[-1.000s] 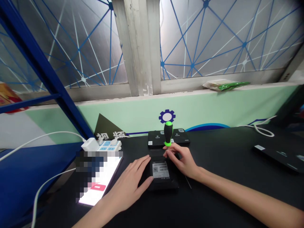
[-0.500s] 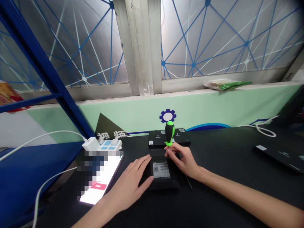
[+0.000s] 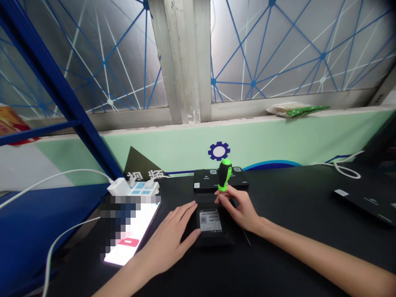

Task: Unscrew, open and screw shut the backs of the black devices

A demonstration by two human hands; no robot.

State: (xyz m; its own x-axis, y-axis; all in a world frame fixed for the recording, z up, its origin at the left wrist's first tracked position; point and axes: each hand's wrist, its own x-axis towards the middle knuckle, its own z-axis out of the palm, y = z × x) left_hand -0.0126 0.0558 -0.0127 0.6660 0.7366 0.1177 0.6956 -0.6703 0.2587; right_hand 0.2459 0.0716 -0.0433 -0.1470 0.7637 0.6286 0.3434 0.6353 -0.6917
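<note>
A flat black device [image 3: 227,238] with a white label lies on the black table in front of me. My left hand [image 3: 173,231] rests at its left side, fingers stretched out and thumb apart, the tips touching its edge. At the far right corner of the device, my right hand [image 3: 239,206] pinches a screwdriver [image 3: 225,175] with a black and green handle, low near its collar. The handle stands almost upright, leaning slightly right. The screwdriver's tip is hidden behind my fingers. A thin metal rod [image 3: 246,236] lies just right of the device.
Behind the screwdriver lies a black box [image 3: 204,181]. A lit phone or tablet [image 3: 136,235] and a white power strip [image 3: 144,189] with cables are on the left. Another black box [image 3: 365,204] lies at right. A green packet [image 3: 298,110] sits on the window ledge.
The screwdriver's handle has turned and its top has tipped a little to the right. My left hand stays in place, and the device has not visibly moved.
</note>
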